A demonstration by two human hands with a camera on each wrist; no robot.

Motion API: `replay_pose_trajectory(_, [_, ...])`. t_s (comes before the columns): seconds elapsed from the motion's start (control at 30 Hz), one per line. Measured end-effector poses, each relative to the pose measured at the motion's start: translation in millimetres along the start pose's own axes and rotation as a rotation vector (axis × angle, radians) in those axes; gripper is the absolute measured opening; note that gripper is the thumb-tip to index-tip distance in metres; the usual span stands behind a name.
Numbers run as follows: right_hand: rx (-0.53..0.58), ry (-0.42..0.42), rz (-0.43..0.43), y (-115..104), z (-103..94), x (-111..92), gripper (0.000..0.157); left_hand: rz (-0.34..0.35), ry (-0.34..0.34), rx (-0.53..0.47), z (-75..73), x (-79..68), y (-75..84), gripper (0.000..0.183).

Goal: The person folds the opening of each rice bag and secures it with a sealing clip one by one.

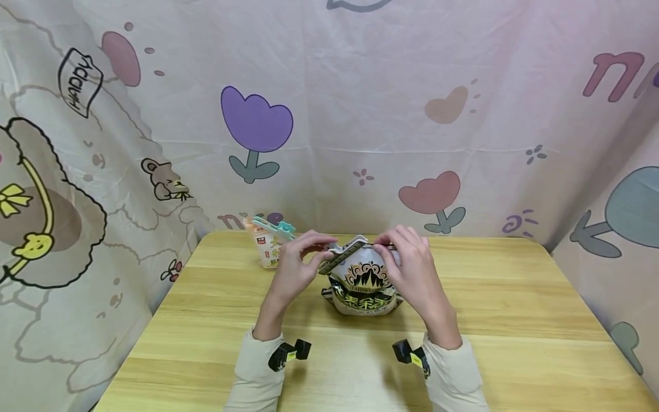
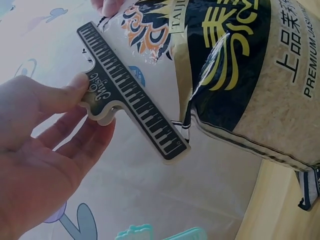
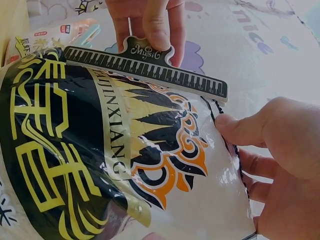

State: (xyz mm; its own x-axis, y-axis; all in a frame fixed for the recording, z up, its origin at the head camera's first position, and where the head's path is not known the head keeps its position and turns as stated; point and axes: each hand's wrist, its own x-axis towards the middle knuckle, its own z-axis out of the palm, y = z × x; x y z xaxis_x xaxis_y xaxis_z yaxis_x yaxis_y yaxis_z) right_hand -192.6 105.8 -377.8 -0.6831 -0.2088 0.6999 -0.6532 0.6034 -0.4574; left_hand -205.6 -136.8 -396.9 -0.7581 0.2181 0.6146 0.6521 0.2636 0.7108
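Note:
A plastic bag of rice (image 1: 364, 304) with a black band and gold characters stands on the table, its upper part pale with an orange and black emblem. My left hand (image 1: 292, 268) pinches the handle of a long black clip (image 2: 137, 97) printed with piano keys and the word Music. That clip lies slanted along the left side of the bag's upper part, overlapping it in both wrist views. On the other side, my right hand (image 3: 285, 150) pinches the bag's top edge between thumb and fingers. The clip's back face is hidden.
Behind my left hand stands a smaller printed package (image 1: 265, 250) with a teal clip (image 1: 280, 228) across its top. The wooden table (image 1: 504, 320) ends at a patterned cloth backdrop (image 1: 340, 126), which also hangs along both sides.

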Motion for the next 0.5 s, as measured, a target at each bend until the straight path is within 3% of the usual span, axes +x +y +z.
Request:
replay_pose_trajectory(0.13, [0.003, -0.022, 0.015, 2, -4.7, -1, 0.010, -0.006, -0.022, 0.009, 0.2, -0.5, 1.4, 0.024])
replay_pose_trajectory(0.27, [0.001, -0.017, 0.029, 8, -12.0, -2, 0.011, 0.016, -0.025, 0.080, 4.0, 0.5, 6.2, 0.028])
replay_pose_trajectory(0.5, [0.014, -0.029, 0.019, 18, -23.5, -5, 0.012, 0.073, 0.032, 0.224, 25.5, 4.4, 23.9, 0.037])
